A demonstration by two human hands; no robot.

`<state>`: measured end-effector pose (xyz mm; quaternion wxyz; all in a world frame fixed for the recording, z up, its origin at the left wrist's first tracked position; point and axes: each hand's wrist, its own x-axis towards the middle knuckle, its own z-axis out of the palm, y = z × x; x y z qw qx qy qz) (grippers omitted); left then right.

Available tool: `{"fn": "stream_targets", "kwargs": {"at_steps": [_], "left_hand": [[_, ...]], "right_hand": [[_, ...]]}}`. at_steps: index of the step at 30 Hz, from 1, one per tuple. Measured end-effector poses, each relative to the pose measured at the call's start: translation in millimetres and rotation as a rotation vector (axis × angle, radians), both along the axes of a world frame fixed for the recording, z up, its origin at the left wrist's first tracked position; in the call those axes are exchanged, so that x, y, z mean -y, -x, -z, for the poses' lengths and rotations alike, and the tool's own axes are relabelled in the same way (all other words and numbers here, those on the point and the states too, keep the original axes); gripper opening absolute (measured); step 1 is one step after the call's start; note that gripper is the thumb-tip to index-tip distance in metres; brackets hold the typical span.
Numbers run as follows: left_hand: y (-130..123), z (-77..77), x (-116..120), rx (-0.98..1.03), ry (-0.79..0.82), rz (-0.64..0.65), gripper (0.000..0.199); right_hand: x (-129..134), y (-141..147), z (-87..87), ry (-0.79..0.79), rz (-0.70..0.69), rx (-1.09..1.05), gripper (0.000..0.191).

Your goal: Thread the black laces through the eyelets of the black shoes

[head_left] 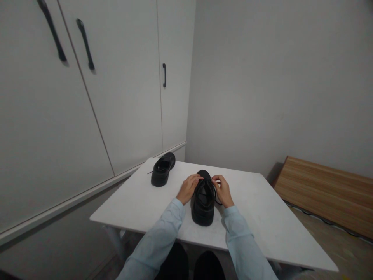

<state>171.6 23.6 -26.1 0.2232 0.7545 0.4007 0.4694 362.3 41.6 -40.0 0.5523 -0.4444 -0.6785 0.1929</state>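
Across the near edge of the white desk [262, 221] we reach with two pale blue sleeves [243, 235]. Just beyond that edge stands a black shoe [202, 217], upright on its sole, between our hands. Its long axis runs almost straight away from us, heel near, toe far, with the opening facing up. Our left hand [189, 188] lies along its left side, fingers over the front of the opening; we cannot tell whether they grip anything. Our right hand [223, 190] is at its right side, fingers bent and thumb close to them; we cannot tell whether they pinch the lace [217, 202], which loops down just beside it. Both hands are about equally near the shoe and meet it toward the toe end.

Farther off, near the desk's far left corner, we see a second black shoe [159, 181], heel toward us, well apart from both hands but nearer the left. Past the desk are a wooden board [326, 190] at right, white cupboards [131, 97] at left and a bare wall [262, 77].
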Motion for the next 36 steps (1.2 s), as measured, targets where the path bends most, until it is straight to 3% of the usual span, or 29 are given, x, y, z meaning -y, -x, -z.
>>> {"fn": "stream_targets", "kwargs": {"at_steps": [9,19,29,36], "left_hand": [[-1,-0.8,1,0.018,-0.011,0.017,0.042],[1,-1.0,2,-0.034,0.013,-0.004,0.043],[0,-3.3,4,-0.052,0.021,-0.014,0.043],[-1,-2.2,4,-0.072,0.021,-0.035,0.042]], "right_hand": [[4,3,-7.1,-0.022,-0.005,-0.046,0.015],[9,1,-19.1,0.13,-0.214,-0.276,0.023],[5,-2,-15.1,0.088,-0.157,-0.225,0.016],[7,-6,-16.9,0.044,-0.044,-0.022,0.014]]}}
